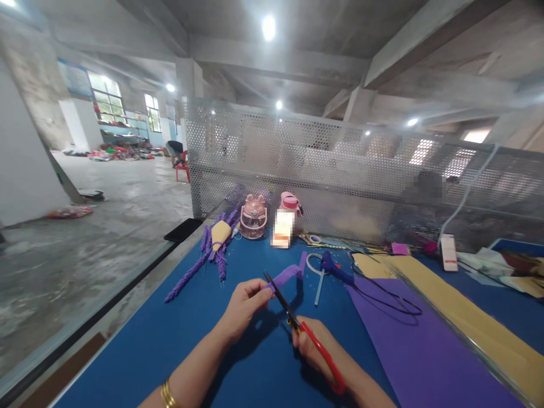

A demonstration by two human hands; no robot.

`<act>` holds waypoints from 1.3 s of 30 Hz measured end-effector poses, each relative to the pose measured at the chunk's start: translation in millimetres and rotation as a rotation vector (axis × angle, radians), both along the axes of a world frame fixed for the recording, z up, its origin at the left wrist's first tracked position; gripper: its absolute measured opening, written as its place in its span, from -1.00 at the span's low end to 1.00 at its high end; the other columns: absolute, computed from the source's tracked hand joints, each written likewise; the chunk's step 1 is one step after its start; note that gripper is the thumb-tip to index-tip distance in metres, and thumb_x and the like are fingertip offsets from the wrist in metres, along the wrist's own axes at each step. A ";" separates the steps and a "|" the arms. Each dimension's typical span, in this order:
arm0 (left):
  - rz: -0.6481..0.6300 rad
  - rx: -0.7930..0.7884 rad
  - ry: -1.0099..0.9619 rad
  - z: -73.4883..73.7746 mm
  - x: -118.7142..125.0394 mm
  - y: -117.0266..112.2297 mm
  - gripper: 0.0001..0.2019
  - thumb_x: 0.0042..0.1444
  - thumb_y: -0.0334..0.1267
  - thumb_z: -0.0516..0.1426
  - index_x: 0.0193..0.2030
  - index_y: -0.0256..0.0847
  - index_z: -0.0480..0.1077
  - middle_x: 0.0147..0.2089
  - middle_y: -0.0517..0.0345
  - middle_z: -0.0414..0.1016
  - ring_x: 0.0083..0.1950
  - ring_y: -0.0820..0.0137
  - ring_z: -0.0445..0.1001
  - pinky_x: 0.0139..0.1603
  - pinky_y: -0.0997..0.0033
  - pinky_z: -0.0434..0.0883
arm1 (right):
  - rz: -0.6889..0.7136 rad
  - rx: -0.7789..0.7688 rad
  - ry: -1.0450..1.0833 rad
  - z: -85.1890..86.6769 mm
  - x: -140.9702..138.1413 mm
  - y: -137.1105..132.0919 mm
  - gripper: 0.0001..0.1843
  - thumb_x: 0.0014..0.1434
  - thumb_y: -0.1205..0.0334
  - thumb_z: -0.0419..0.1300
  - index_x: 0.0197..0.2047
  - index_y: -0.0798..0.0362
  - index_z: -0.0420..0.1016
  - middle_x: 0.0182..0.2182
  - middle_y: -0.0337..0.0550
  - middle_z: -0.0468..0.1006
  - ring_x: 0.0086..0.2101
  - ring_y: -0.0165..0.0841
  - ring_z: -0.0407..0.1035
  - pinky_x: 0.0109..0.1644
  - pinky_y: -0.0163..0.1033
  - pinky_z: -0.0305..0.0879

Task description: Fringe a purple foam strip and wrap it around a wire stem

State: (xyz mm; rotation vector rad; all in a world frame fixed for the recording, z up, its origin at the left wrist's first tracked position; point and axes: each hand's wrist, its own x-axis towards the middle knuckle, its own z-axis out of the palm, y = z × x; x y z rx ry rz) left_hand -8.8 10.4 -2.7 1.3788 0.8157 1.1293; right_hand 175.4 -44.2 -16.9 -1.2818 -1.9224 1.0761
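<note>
Between its thumb and fingers my left hand (250,303) pinches one end of a purple strip (289,274), whose other end rises and bends away to the right. My right hand (317,343) grips a pair of scissors (285,306) with red handles and dark blades. The blades point up and left and lie across the strip beside my left fingertips. Whether they are cutting into it I cannot tell. Beyond my hands a blue glue gun (334,267) lies on the blue table (187,334), with a pale glue stick (318,289) near it.
Purple sheet (395,328) and tan sheet (450,300) cover the right side. Purple flower stems with a tan wrap (221,233) lie at far left. A pink bottle (254,218) and a blurred phone (283,229) stand before a perforated metal screen (340,170). A black cable (395,303) loops on the right.
</note>
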 end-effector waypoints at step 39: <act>0.087 0.266 0.192 -1.3 0.7 -1.7 -0.72 0.09 -0.12 0.02 -0.54 -0.26 0.22 -0.57 0.30 0.07 -0.51 0.52 0.03 -0.49 0.52 0.05 | -0.188 0.435 -0.694 3.0 -1.3 -7.1 -0.62 0.17 -0.13 -0.04 -0.43 0.02 0.17 -0.66 -0.28 0.41 -0.58 -0.32 0.36 -0.54 -0.32 -0.15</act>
